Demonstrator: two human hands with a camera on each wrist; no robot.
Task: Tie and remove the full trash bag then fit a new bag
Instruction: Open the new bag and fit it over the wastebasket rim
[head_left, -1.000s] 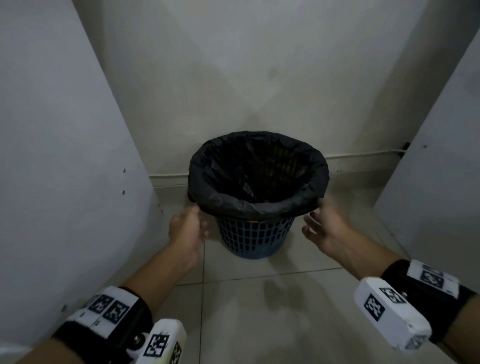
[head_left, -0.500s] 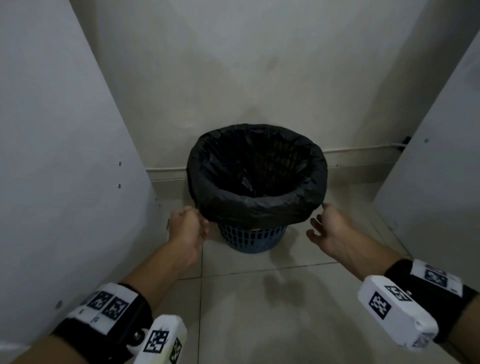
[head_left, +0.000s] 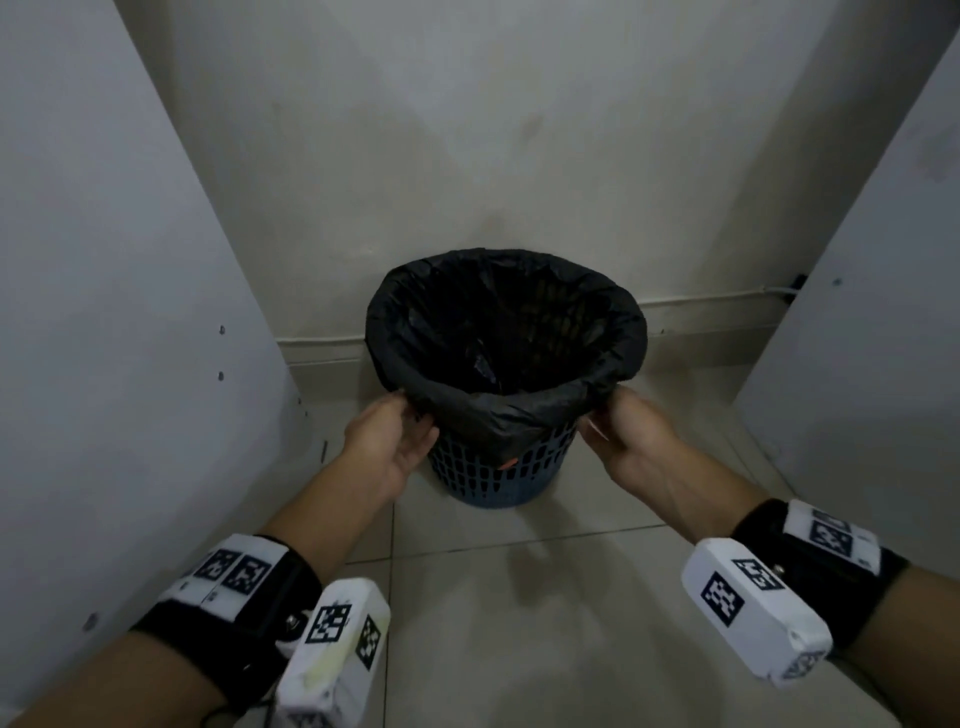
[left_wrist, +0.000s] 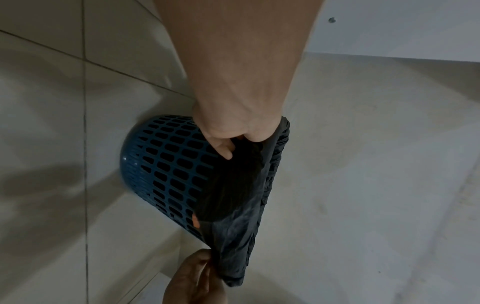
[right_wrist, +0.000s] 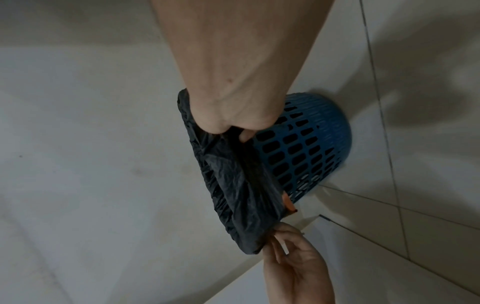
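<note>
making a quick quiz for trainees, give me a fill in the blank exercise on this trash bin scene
1. The black bag is folded over the rim of a ____ plastic basket.
2. The left hand and right hand each pinch the bag's folded ____.
3. The basket stands on a ____ floor.

Missing words: blue; edge; tiled

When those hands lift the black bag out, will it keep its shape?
Probably not: the black bag looks thin and wrinkled, bunching where the left hand and right hand pinch it. The slotted blue basket looks light and may lift too.
</note>
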